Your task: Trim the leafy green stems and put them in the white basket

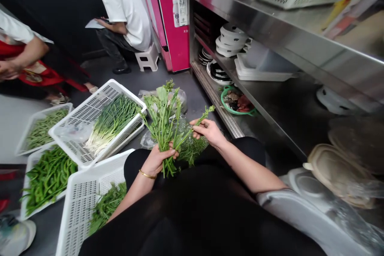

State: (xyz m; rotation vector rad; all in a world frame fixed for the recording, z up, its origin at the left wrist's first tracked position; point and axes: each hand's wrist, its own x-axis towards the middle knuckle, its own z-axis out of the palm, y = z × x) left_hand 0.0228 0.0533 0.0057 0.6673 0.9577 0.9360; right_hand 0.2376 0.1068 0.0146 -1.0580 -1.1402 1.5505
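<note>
Pink cabinet (pixel 177 28) at upper centre carries a white label (pixel 182 2) reading "有机"; its smaller print is too blurred to read. White basket (pixel 90 104) at left centre holds scallions (pixel 111 122). In the middle of the frame a bunch of green leafy stems (pixel 163 124) stands upright, the left hand (pixel 157 160) closed around its lower stalks. The right hand (pixel 208 131) pinches one thin sprig (pixel 207 113) just beside the bunch.

Bunch of greens (pixel 164 126): long thin pale-green stalks, leafy tops, fresh. Held upright over the lap, stalks gathered low in the left hand (pixel 158 160), tops fanning out above, cut ends poking below the fist.

Sprig (pixel 207 113): single short leafy stalk, tilted up and right, pinched in the right hand (pixel 209 131), just beside the bunch.
</note>
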